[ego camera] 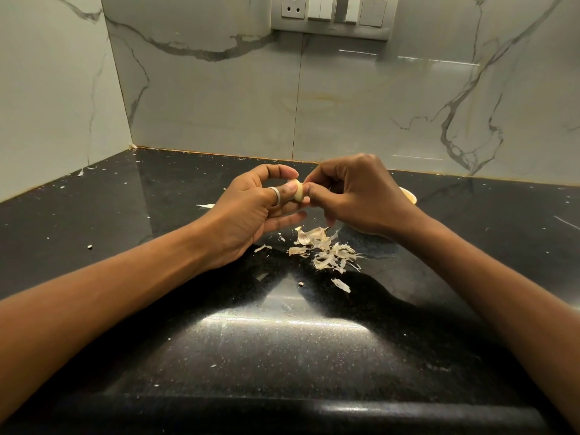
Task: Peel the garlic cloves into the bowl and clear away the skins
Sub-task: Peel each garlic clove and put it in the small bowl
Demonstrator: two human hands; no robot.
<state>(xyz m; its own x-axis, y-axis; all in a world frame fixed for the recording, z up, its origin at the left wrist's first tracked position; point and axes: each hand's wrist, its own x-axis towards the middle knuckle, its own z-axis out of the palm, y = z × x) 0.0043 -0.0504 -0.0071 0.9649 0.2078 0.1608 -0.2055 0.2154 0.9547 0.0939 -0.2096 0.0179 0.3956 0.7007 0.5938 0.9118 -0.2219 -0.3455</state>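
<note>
Worktop [282, 356] below our hands carries loose skins [323, 249]; we note left hand [251, 211] grips a garlic clove [298, 193], right hand [354, 199] pinches its end.

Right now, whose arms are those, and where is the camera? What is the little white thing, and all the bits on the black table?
There is no machine here, just a person's two bare arms. The one picture comes from a camera worn on the person's head. It looks down, so you see what they see. The left hand, which wears a ring, holds a garlic clove. The right hand pinches the clove's end, probably to pull skin off. Below the hands, papery skins lie in a pile on the black countertop. The edge of a bowl peeks out behind the right hand; what is inside it is hidden.
</note>
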